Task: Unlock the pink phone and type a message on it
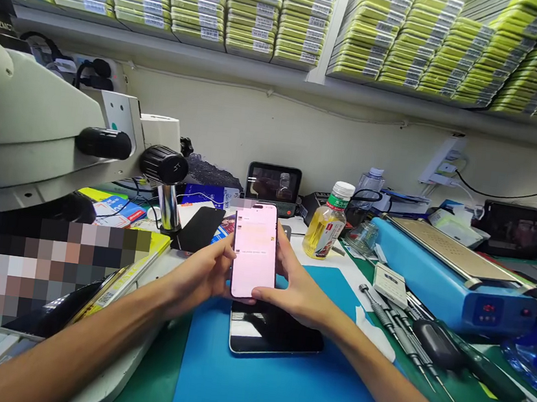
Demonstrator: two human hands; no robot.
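Smooth, round-cornered glass phone [253,251] is glowing; left hand [204,266] and right hand [299,289] are curling fingers around its sides, holding it.

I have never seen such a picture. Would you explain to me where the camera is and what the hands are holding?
There is no robot here. The camera sits on a person's head and looks forward and down. The person's left hand and right hand, both bare, together hold a phone with a lit, pinkish screen. Below it, a dark, flat device, perhaps a tablet, lies on a blue mat. A microscope stands on the left; on the right are a drink bottle, screwdrivers and a blue machine.
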